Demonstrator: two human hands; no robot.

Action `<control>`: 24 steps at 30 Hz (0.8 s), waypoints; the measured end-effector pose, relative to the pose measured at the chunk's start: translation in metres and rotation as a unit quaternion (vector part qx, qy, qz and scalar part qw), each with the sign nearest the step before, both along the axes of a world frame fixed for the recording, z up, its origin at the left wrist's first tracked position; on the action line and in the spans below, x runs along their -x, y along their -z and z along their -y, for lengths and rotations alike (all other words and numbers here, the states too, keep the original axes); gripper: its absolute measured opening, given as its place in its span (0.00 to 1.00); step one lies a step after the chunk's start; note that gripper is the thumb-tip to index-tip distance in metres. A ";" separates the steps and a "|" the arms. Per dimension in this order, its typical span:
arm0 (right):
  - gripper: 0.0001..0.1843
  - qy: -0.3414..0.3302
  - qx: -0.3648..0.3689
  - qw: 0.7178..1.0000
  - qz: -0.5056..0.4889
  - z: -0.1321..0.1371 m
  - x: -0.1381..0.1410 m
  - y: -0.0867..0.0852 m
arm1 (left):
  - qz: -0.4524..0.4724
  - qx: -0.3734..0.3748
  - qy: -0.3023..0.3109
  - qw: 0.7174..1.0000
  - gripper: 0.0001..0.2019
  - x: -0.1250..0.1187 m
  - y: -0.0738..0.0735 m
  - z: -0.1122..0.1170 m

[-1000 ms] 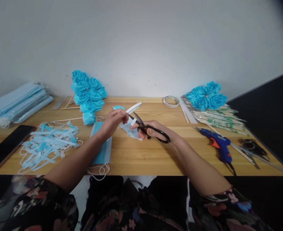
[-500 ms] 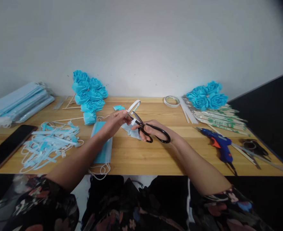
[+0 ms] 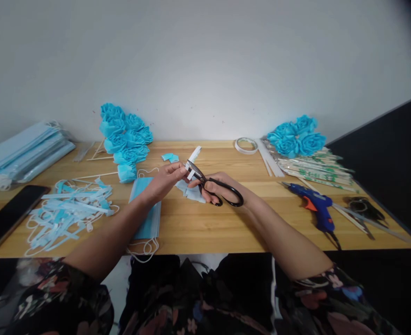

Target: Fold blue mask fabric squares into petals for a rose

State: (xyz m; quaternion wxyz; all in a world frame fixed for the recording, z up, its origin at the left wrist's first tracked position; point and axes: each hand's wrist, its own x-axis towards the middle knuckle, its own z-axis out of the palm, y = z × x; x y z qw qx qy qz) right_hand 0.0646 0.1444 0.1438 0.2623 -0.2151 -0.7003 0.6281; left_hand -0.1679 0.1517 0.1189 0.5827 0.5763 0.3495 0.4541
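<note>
On my head feed, nearest are the floral sleeves (image 3: pixel 58 298), then the table edge. A blue pleated face mask (image 3: pixel 149 218) lies left of centre, partly under the left forearm, ear loops (image 3: pixel 143 251) hanging over the edge. Left of it: heap of trimmed mask strips (image 3: pixel 69 214), then a smartphone (image 3: pixel 11 214). Blue glue gun (image 3: pixel 313 202) on the right. Mid-table, I have both hands raised, near each other. Left hand (image 3: pixel 168 179): thumb and fingers pinched on a white strip (image 3: pixel 194 154), which sticks up past the blades. Right hand (image 3: pixel 215 186): fingers curled round the handles of black-handled scissors (image 3: pixel 203 179); blades look nearly closed at the strip, exact gap I can't tell. Small white piece (image 3: pixel 191 174) shows by the blades. Pale blue cut pieces (image 3: pixel 193 193) lie just below the hands. Farther back: tape roll (image 3: pixel 246 145), wrapped sticks (image 3: pixel 320 170), packed mask stack (image 3: pixel 27 151), blue flowers in a left cluster (image 3: pixel 124 135) and a right cluster (image 3: pixel 298 137). Grey wall behind.
</note>
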 end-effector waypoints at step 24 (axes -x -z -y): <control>0.35 0.024 0.001 1.000 0.017 0.002 0.000 -0.006 | -0.030 -0.029 0.045 0.998 0.22 0.005 0.003 -0.001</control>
